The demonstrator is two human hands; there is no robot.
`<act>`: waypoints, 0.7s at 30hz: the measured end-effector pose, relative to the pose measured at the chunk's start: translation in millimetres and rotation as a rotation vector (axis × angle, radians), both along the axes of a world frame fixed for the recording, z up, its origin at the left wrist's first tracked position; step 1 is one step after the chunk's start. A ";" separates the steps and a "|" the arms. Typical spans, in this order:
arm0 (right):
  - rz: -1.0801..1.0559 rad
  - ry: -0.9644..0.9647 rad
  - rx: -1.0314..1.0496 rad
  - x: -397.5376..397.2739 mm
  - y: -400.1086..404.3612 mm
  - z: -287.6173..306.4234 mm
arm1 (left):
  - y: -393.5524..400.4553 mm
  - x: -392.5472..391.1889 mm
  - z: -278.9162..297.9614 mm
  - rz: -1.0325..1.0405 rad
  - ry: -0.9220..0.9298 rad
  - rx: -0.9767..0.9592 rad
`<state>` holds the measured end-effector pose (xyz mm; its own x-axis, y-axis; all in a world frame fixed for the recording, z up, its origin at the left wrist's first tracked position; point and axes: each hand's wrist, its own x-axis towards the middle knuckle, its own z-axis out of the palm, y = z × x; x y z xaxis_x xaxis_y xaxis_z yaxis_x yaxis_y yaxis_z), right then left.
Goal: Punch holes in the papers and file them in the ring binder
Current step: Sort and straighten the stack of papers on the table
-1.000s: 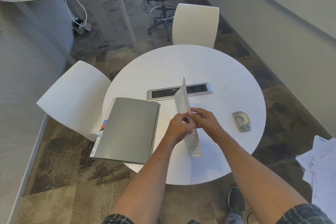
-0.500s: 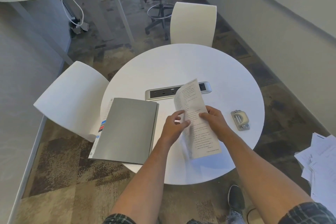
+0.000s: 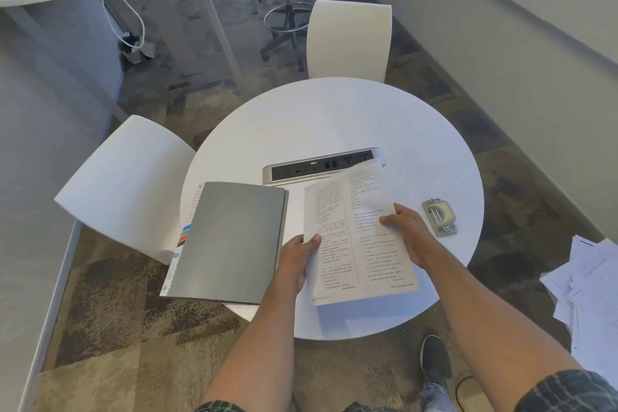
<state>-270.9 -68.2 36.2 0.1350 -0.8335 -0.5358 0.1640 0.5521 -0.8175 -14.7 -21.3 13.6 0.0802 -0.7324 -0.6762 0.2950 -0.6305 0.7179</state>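
Observation:
I hold a printed sheet of paper (image 3: 359, 237) face up above the round white table (image 3: 334, 117). My left hand (image 3: 297, 257) pinches its left edge and my right hand (image 3: 406, 231) grips its right edge. A grey ring binder (image 3: 230, 241) lies shut on the table's left side, overhanging the edge, with coloured tabs showing along its left side. A small grey hole punch (image 3: 438, 217) sits on the table to the right of my right hand.
A silver power strip (image 3: 301, 169) is set in the table's middle, its right end partly hidden by the paper. White chairs stand at the left (image 3: 127, 181) and far side (image 3: 349, 38). Several loose papers (image 3: 588, 291) lie at the right edge. My shoe (image 3: 434, 358) is below the table.
The paper was edge-on and upright between both hands; it has turned flat and face up, and my hands have spread apart to its two side edges.

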 end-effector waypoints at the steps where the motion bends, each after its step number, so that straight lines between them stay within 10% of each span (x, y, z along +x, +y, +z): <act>1: 0.006 0.041 0.017 -1.4 1.1 -4.6 | 0.3 1.9 -0.8 -0.014 -0.050 -0.003; 21: 0.080 0.552 -0.044 -6.4 3.7 -40.9 | -1.0 4.9 -19.1 -0.128 -0.406 -0.037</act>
